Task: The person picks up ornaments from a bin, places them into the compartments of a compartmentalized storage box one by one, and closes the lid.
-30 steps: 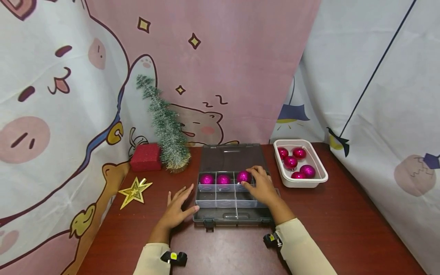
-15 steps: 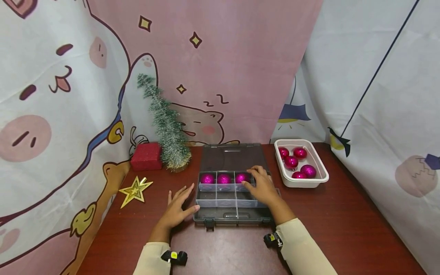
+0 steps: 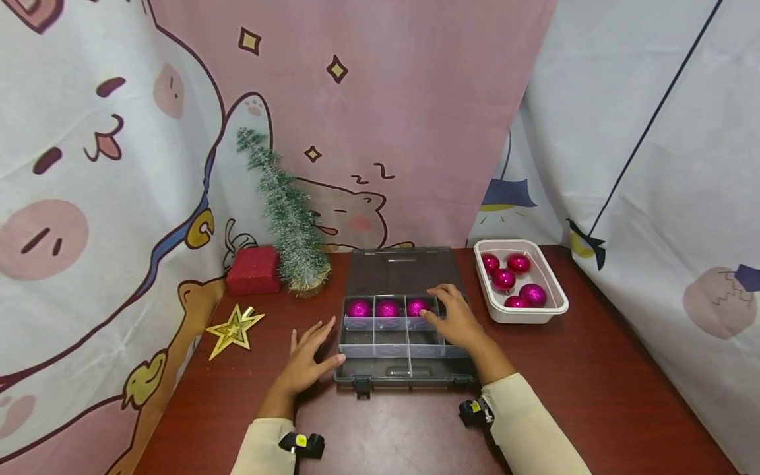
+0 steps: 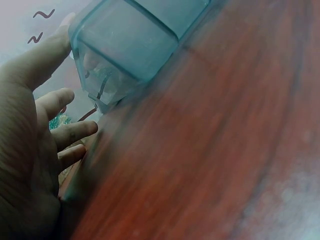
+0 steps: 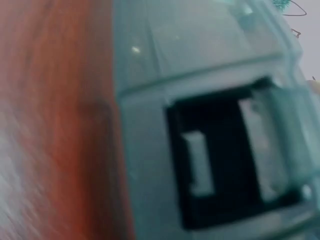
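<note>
The right hand point(image 3: 458, 320) is held over the translucent plastic case point(image 3: 382, 382) with thumb and fingers parted; contact with the nearest ball cannot be told. Three glittery magenta balls point(image 3: 387, 309) are seated in its back-row compartments. At the case's left side, the left hand point(image 3: 304, 361) is spread open. Right of the case, five more balls point(image 3: 503, 280) are contained in a white tub point(image 3: 522, 316). Behind the case, Z letters point(image 3: 382, 173) are printed on cloth point(image 3: 415, 132).
</note>
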`<state>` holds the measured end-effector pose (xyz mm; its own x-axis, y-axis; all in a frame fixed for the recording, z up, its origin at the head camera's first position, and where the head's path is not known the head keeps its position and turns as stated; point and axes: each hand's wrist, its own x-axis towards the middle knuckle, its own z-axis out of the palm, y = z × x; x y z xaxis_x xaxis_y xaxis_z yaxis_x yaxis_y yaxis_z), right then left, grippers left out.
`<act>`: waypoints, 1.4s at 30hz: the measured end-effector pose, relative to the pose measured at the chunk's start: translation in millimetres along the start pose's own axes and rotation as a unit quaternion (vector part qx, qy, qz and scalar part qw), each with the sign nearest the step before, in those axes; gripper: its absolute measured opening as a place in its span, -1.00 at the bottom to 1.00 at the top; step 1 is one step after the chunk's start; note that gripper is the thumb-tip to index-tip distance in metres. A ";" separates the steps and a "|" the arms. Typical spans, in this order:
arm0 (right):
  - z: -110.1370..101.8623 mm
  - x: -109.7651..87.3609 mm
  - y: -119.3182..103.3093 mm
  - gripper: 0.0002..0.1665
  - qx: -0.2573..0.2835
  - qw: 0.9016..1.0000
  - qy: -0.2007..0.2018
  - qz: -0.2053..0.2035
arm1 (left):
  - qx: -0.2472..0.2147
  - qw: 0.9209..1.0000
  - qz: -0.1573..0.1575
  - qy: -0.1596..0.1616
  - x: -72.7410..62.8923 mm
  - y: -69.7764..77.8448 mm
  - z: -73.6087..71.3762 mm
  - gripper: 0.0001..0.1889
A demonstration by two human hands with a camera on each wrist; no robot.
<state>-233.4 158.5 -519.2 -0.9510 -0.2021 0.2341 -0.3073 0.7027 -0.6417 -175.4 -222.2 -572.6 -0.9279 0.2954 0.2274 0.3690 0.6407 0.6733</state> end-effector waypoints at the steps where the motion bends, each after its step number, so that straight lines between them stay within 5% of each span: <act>1: -2.5 0.1 0.4 -0.32 0.005 1.000 -0.002 0.000 | 0.000 1.000 0.000 0.000 -0.3 0.0 0.1 -0.07; 22: -84.0 -4.2 44.6 -0.50 0.034 0.991 0.123 -0.049 | -0.007 1.000 -0.004 -0.003 -2.5 1.8 -2.0 -0.07; 31: -113.2 -7.8 67.7 -0.48 0.014 0.990 0.134 -0.048 | -0.002 1.000 -0.008 -0.014 0.2 2.3 -1.1 -0.06; 42: -140.6 -5.8 96.5 -0.41 -0.032 0.996 0.068 0.040 | -0.008 1.000 -0.017 -0.019 0.4 1.9 -1.8 -0.06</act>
<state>-252.7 323.4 -479.7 -0.9574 -0.0526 0.2838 -0.2241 0.7552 -0.6160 -175.1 -222.1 -570.0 -0.9374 0.3004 0.1764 0.3353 0.6402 0.6912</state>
